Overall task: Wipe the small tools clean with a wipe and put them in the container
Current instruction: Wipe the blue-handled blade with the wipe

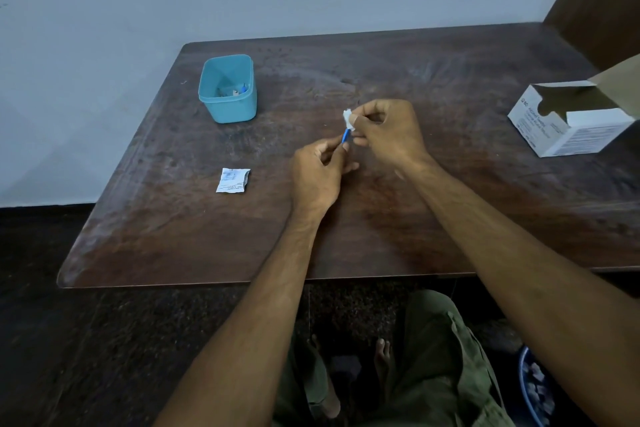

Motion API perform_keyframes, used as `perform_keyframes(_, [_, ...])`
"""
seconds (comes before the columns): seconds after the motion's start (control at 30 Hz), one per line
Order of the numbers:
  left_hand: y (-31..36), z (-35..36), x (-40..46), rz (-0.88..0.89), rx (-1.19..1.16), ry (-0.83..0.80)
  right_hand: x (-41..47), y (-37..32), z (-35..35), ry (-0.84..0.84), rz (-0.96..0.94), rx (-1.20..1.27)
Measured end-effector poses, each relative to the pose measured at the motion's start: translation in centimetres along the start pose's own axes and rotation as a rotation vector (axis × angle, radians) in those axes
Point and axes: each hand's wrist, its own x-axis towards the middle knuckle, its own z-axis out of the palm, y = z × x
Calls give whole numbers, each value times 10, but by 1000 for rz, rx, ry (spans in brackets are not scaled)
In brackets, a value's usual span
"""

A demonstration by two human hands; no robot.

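Note:
Over the middle of the wooden table (346, 236), my left hand (317, 172) pinches the lower end of a small blue tool (345, 137). My right hand (388, 130) holds a small white wipe (347, 116) folded around the tool's upper end. A teal plastic container (228, 88) stands at the back left of the table with a few small tools lying in its bottom.
A torn white wipe packet (232, 180) lies flat left of my hands. An open white cardboard box of wipes (568, 118) sits at the table's right edge. A blue bowl (535, 388) rests on the floor at lower right, beside my legs.

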Motion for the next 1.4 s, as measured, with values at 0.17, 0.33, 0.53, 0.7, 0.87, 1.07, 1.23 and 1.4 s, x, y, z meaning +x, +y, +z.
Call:
perform_keyframes(0.17, [-1, -3, 3, -57, -84, 60, -5, 6, -9, 87, -270, -270])
perform_keyframes(0.33, [-2, -2, 4, -61, -107, 30, -15, 13, -6, 27, -519, -581])
perform_keyframes(0.53, [-1, -3, 2, -35, -29, 22, 2, 11, 2, -4, -624, -839])
perform_keyframes(0.7, [3, -2, 1, -45, -49, 31, 16, 7, 0, 15, -582, -865])
perform_keyframes(0.87, [3, -2, 1, -58, -55, 37, 12, 7, 1, -91, -660, -966])
perform_keyframes(1.07, [4, -2, 1, -71, -73, 31, 30, 2, -17, -5, -523, -828])
perform_keyframes(1.23, [3, -4, 2, -74, -87, 36, 17, 2, -10, -57, -593, -779])
perform_keyframes(1.4, [5, -4, 1, -67, -108, 21, 34, 5, -19, 67, -440, -672])
